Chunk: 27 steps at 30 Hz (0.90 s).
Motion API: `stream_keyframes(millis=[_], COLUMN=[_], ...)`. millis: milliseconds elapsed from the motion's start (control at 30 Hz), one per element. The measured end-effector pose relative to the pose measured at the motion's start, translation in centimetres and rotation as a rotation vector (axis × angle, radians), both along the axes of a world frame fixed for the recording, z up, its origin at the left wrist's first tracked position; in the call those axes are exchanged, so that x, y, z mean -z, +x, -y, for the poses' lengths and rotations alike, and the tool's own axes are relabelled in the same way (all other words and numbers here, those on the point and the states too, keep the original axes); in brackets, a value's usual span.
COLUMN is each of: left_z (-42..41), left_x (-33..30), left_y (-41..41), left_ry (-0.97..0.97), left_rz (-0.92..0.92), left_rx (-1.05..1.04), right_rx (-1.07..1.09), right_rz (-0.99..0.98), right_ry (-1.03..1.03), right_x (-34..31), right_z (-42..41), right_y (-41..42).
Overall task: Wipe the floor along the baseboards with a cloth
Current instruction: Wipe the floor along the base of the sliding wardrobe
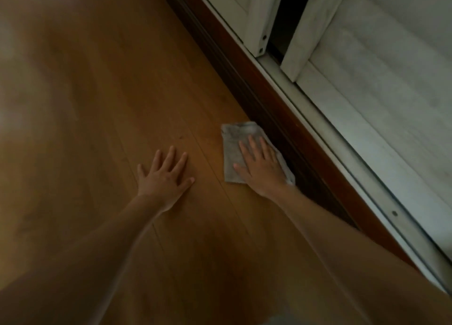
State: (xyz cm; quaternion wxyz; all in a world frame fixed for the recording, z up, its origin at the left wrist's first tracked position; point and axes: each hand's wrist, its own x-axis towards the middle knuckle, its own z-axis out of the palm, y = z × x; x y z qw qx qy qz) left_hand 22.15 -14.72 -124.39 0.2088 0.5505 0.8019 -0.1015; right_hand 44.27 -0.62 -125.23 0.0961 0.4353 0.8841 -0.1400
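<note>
Grey cloth (238, 151) is lying flat on the wooden floor (102, 85), its right edge touching the dark brown baseboard (276, 119). Right hand (260, 164) is pressing down on the cloth with fingers straight and slightly spread, palm covering the near right part of it; not curled, not pinching. Left hand (165, 173) is resting flat on bare floor, fingers straight and fanned, thumb out toward the cloth, holding nothing. Hands are sitting apart, not touching each other; a strip of bare floor is showing between them. Left hand is not touching the cloth.

Both forearms are reaching in from the bottom of the view, bare. Right forearm is running alongside the baseboard, close beside it.

Baseboard is running diagonally from top centre to lower right. Above it a pale metal track (325, 133) is following the same line. Two white sliding door panels (381, 62) are standing on the track, with a dark gap (285, 14) between them at the top of the view.

Lighting is dim; left side of the floor is blurring out, plank seams are showing faintly near the hands.
</note>
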Motion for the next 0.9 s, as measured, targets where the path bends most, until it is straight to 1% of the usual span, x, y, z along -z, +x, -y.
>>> stream_keyframes(millis=[100,200,267,333,400,467,533,633,700,767,833,900], left_z=[0.0,-0.1,0.0,-0.1,-0.3,-0.2,-0.2,-0.3,-0.2,-0.2,-0.2,-0.1], left_x=[0.0,-0.1,-0.1,-0.1,-0.2,-0.1,-0.2,-0.1,-0.1,-0.1,-0.1,-0.3], left_y=[0.0,-0.1,-0.2,-0.2,-0.1,0.0,0.0,-0.1,-0.1,-0.1,-0.1,-0.1], left_ry=[-0.019,-0.033,-0.04,-0.04,-0.045,-0.044,-0.045,-0.046,-0.037,-0.035,-0.035,-0.044], left_rz=[0.005,0.014,0.018,0.022,0.022,0.023,0.021,0.029,0.016,0.008,0.012,0.019], left_rx=[-0.006,-0.012,-0.006,-0.01,-0.011,-0.015,-0.007,-0.006,0.001,0.006,0.004,0.004], right_rx=[-0.049,-0.082,-0.062,-0.033,-0.005,0.022,0.036,0.009,0.012,0.014,0.017,0.024], right_rz=[0.031,0.055,0.036,0.028,0.046,0.078,0.08,0.039,0.019,0.04,0.043,0.025], right_ry=[0.006,0.064,0.077,0.085,0.065,0.039,0.032,0.039,-0.006,-0.032,-0.016,-0.016], right_x=[-0.1,0.1,0.2,0.1,-0.3,-0.3,-0.1,0.0,-0.4,-0.6,-0.6,-0.5], right_z=[-4.1,-4.6,-2.6,1.0,4.6,6.1,4.8,-0.4,-3.9,-5.7,-5.7,-3.8], right_y=[-4.8,-5.8,-3.4,0.6,4.6,6.5,5.1,-0.9,-5.4,-8.6,-9.0,-6.7])
